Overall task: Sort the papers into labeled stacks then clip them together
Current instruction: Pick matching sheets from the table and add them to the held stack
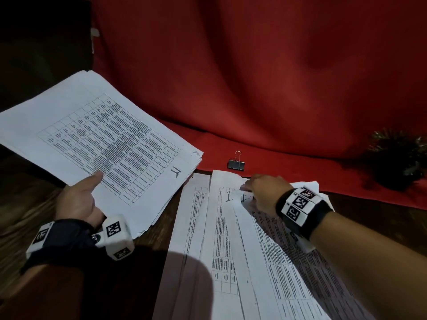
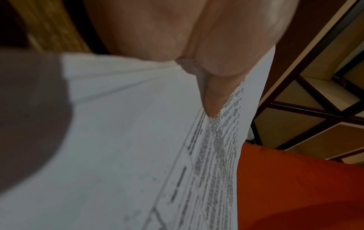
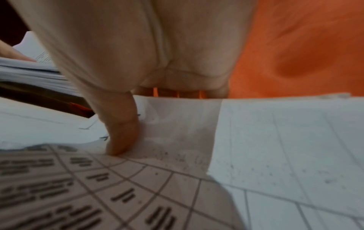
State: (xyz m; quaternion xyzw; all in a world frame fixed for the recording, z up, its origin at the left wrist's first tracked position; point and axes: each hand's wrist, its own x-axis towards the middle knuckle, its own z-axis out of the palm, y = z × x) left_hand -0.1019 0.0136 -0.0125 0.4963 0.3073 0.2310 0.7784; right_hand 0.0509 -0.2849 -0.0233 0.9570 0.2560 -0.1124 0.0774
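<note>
Beside the binder clip [image 1: 236,164], right hand [image 1: 265,192] pinches loose papers' [image 1: 231,250] far edge; left hand [image 1: 78,199] grips stack [image 1: 104,135].

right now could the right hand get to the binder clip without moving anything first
Probably yes. The binder clip sits alone on the red cloth, just beyond the right hand, with nothing between them. But that hand is pinching a sheet and would have to let it go first.
</note>
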